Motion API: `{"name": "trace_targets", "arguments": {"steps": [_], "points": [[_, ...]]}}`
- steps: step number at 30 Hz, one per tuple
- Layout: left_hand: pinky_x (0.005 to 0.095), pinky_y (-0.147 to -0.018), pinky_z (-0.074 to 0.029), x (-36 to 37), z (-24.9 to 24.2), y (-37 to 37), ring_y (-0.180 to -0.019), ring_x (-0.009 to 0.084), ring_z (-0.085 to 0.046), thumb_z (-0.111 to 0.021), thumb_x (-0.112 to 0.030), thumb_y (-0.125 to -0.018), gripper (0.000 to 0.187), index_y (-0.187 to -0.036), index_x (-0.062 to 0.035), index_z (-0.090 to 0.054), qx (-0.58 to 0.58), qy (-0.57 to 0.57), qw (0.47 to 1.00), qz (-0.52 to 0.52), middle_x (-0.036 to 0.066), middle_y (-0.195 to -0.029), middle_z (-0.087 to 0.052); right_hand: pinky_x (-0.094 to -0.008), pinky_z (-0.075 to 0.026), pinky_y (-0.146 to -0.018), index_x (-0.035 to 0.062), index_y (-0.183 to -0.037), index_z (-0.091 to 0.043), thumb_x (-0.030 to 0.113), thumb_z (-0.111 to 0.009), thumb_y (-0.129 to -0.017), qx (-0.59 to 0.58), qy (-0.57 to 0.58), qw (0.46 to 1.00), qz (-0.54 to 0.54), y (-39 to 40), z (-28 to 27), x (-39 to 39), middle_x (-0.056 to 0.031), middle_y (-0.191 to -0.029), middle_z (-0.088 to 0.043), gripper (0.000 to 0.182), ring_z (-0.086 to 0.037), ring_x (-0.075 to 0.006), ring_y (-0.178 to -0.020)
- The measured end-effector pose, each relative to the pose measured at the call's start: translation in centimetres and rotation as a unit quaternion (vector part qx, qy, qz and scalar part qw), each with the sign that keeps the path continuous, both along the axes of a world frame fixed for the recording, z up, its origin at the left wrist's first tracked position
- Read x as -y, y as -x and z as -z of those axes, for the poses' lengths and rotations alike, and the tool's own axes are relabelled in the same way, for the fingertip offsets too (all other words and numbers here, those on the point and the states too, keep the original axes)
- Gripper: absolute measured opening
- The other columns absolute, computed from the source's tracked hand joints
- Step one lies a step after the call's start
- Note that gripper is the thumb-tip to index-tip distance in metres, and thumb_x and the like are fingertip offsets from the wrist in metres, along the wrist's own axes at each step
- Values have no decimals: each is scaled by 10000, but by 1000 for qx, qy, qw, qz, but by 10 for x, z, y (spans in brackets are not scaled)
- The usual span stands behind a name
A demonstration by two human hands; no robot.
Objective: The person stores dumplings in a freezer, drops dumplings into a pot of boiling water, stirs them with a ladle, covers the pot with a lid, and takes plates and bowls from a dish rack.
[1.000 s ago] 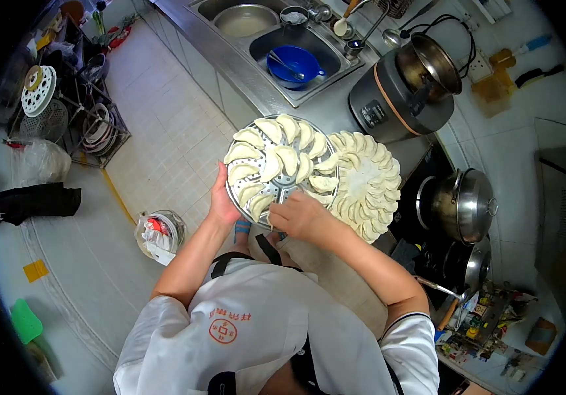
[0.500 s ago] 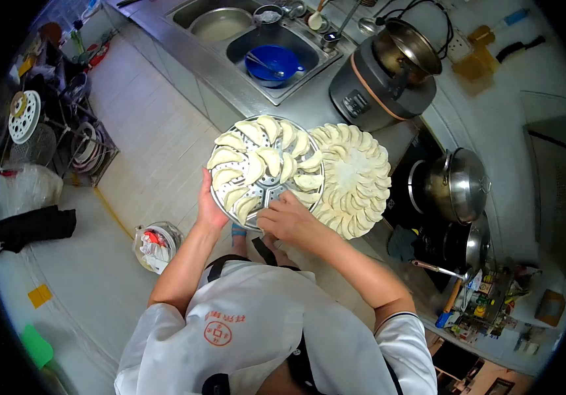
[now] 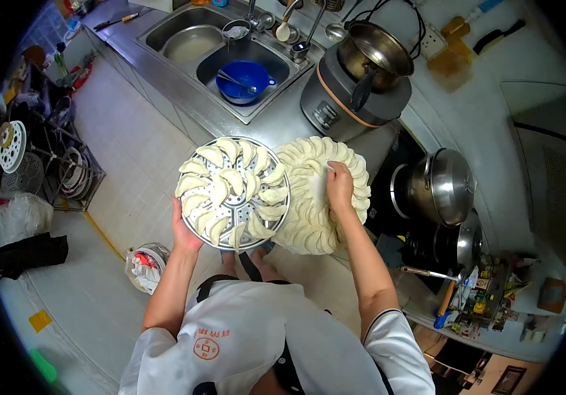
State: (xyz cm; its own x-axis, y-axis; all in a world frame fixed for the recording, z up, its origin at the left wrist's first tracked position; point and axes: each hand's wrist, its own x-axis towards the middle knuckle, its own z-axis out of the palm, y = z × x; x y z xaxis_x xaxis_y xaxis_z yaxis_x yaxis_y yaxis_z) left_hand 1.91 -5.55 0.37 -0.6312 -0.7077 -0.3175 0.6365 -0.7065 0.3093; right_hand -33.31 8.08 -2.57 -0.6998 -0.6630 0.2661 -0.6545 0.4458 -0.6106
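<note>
tray (image 3: 237, 212) is clasped by left hand (image 3: 185, 230); right hand (image 3: 340, 184), grip unclear, overhangs dumplings (image 3: 304, 230).

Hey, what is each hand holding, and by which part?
The left hand holds the perforated tray by its rim; whether the right hand holds anything can't be told.

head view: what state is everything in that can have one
Left hand: holding perforated tray
Perforated tray: part-covered with dumplings
Right hand: curled over platter, grip unclear
Platter: dumplings around bare middle
Blue bowl: upright, spoon inside
Stove pot: lid on
Pan on cooker: uncovered
</note>
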Motion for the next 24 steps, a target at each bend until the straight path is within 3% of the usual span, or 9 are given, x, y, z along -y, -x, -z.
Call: {"name": "trace_targets", "arguments": {"steps": [6, 11, 14, 15, 20, 24], "points": [[503, -1088, -329, -2, 4, 1, -1296, 357, -423, -356, -565, -958, 691, -1426, -56, -355, 5, -18, 1000, -8, 159, -1451, -402, -419, -495, -789, 69, -932, -704, 150, -661, -784, -29, -132, 990, 26, 14, 36, 33, -134, -976, -656, 174, -598, -326, -928], [500, -1086, -334, -2, 0, 2, -1298, 357, -420, -336, -551, -969, 681, -1435, -55, -333, 14, -24, 999, -19, 162, -1451, -396, -391, -491, -770, 59, -855, -713, 124, -670, -785, -72, -104, 992, 22, 17, 41, 32, -109, -889, -659, 104, -608, -291, -862], [501, -1086, -334, -1, -1, 1, -1300, 357, -417, -324, -547, -974, 675, -1436, -55, -332, 5, -14, 1000, -15, 169, -1451, -393, -387, -482, -777, 38, -857, -700, 121, -664, -798, -112, -35, 993, 18, 8, 4, 24, -110, -876, -659, 108, -604, -294, -853], [502, -1086, -334, 0, 1, 1, -1302, 357, -416, -315, -544, -977, 671, -1435, -53, -332, -1, -19, 1000, -15, 172, -1449, -394, -384, -487, -761, 19, -871, -687, 103, -649, -818, -118, -22, 993, -11, 4, -16, 20, -117, -875, -658, 107, -614, -289, -847], [523, -1084, -330, 5, -2, 0, -1291, 364, -428, -362, -572, -951, 696, -1424, -60, -360, 2, -17, 1000, -2, 169, -1438, -413, -380, -500, -734, -8, -893, -672, 40, -646, -818, 91, 76, 975, -186, -75, -97, 15, -130, -885, -661, 93, -635, -275, -838], [504, -1080, -344, 5, -8, -5, -1290, 354, -433, -321, -558, -968, 671, -1418, -62, -364, -9, -36, 999, 22, 168, -1429, -423, -371, -482, -721, 30, -868, -658, 42, -669, -772, 3, 74, 951, -302, -144, -112, 28, -97, -834, -640, 98, -615, -271, -800]]}}
